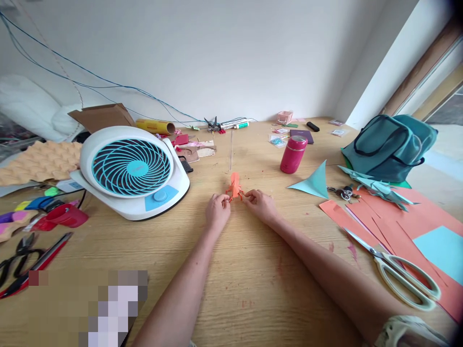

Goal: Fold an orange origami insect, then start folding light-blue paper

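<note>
An orange folded paper figure [235, 185] with thin legs stands at the middle of the wooden table. My left hand [218, 210] pinches one of its legs on the left side. On the opposite side, my right hand [261, 206] has thumb and fingers closed on another leg. Both forearms reach in from the lower edge of the view. The figure's far side and the exact folds under my fingertips are too small to make out.
A white and blue fan [133, 168] stands to the left. Rightward are a pink flask [293, 155], a blue paper piece [314, 182], scissors [398, 274], orange paper sheets [376, 217], a folded teal paper figure [383, 190] and a teal bag [388, 144]. Black-handled snips [23, 255] lie far left.
</note>
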### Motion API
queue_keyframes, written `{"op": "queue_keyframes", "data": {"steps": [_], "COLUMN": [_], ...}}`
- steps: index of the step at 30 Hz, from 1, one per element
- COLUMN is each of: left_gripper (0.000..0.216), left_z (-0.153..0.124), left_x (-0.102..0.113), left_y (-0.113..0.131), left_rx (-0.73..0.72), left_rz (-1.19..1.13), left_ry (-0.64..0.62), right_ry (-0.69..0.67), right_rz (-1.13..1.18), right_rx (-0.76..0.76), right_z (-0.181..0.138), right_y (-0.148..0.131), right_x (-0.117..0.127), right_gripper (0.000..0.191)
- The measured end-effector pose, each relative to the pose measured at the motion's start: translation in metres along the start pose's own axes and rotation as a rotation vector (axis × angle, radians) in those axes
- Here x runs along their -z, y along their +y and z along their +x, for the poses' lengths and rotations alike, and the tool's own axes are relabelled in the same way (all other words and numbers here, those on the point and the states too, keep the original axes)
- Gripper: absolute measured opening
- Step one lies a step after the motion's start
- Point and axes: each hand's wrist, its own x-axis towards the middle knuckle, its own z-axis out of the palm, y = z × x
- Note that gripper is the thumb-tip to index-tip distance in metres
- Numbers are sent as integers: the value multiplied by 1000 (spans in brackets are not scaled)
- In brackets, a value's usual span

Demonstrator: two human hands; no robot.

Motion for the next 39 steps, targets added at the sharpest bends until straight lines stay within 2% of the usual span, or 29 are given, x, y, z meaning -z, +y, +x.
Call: {"op": "queue_keyframes", "data": {"steps": [6,17,26,39], "left_gripper": [12,20,17,23], "left_z": [-3,0,0,2], "left_x": [-2,-4,-7,-5], "left_y": [2,-2,-8,-10], "left_rx": [-37,-34,-14,-13], "left_rz": [-10,-89,-140,-171], "left_ry": [-2,58,86,135], "right_ry": [45,107,172,188], "right_rz": [9,218,418,526], "right_rx": [-51,-16,-90,-105], "right_z": [8,9,10,14], "right_y": [-10,5,18,25], "right_x": [-9,-12,-10,-18], "right_gripper": [9,13,21,23]}}
